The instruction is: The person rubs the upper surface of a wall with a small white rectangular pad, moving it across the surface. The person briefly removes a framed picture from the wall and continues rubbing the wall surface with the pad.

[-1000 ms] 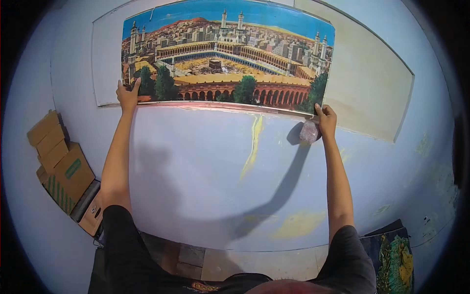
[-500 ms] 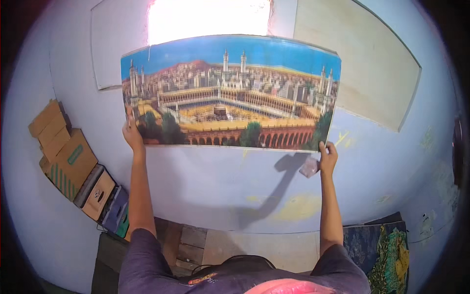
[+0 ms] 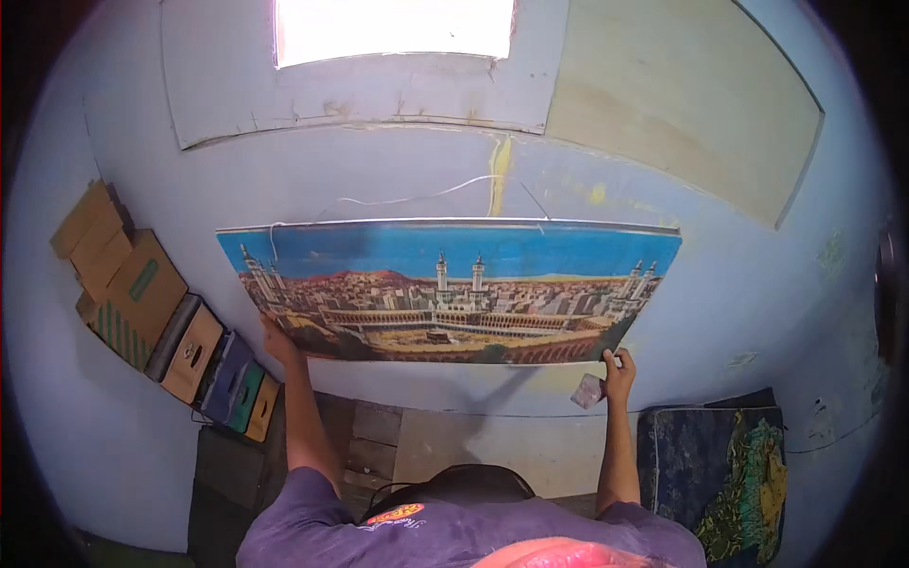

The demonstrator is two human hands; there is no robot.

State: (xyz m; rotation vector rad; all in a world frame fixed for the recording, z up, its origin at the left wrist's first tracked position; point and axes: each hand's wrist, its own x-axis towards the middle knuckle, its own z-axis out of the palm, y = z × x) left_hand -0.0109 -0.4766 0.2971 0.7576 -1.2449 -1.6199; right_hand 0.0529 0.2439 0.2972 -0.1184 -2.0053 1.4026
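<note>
A wide picture panel (image 3: 454, 327) of a mosque courtyard, city buildings and blue sky is held out in front of me, its top leaning away toward the wall. My left hand (image 3: 278, 341) grips its lower left edge, with the fingers partly hidden. At the lower right corner my right hand (image 3: 619, 373) is closed on the panel. A small crumpled pale pinkish piece, perhaps cloth (image 3: 588, 391), also hangs at that hand. Above the panel's top edge loops a thin white cord (image 3: 417, 200).
Ahead stands a pale wall (image 3: 379, 161) with yellowish patches, under a bright window (image 3: 393, 28). A beige board (image 3: 672, 104) is at upper right. Cardboard boxes (image 3: 142, 289) and a drawer unit (image 3: 227, 379) stand left. A dark patterned mat (image 3: 691, 464) lies at lower right.
Both hands have lowered the panel, and its top now tilts away from me. The window's lower edge and the cord above the panel have come into sight.
</note>
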